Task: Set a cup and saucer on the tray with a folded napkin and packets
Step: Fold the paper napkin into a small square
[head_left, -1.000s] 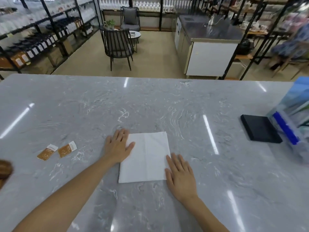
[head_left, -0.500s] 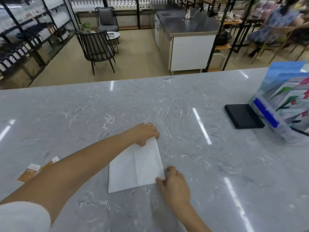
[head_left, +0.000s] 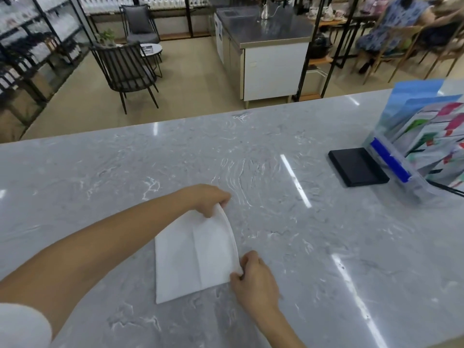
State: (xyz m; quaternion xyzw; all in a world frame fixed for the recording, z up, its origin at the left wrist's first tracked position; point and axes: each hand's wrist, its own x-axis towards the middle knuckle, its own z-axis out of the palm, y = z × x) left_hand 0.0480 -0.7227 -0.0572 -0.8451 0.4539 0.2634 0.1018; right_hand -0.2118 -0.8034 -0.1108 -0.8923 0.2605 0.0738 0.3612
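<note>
A white paper napkin (head_left: 190, 257) lies on the grey marble counter (head_left: 276, 222) in front of me. My left hand (head_left: 209, 199) pinches its far right corner. My right hand (head_left: 254, 280) pinches its near right corner. Between the two hands the napkin's right edge is lifted off the counter and curls leftward. The left part of the napkin lies flat. No cup, saucer, tray or packets are in view.
A flat black square object (head_left: 356, 167) lies at the right of the counter. Beside it stands a clear holder with colourful leaflets (head_left: 424, 146). Beyond the counter are a black chair (head_left: 125, 69), a steel-topped island (head_left: 263, 46) and a seated person (head_left: 394, 26).
Both hands went from lying flat beside the napkin to pinching its right corners. The right edge has risen off the counter. My view has turned right, so the packets left the frame.
</note>
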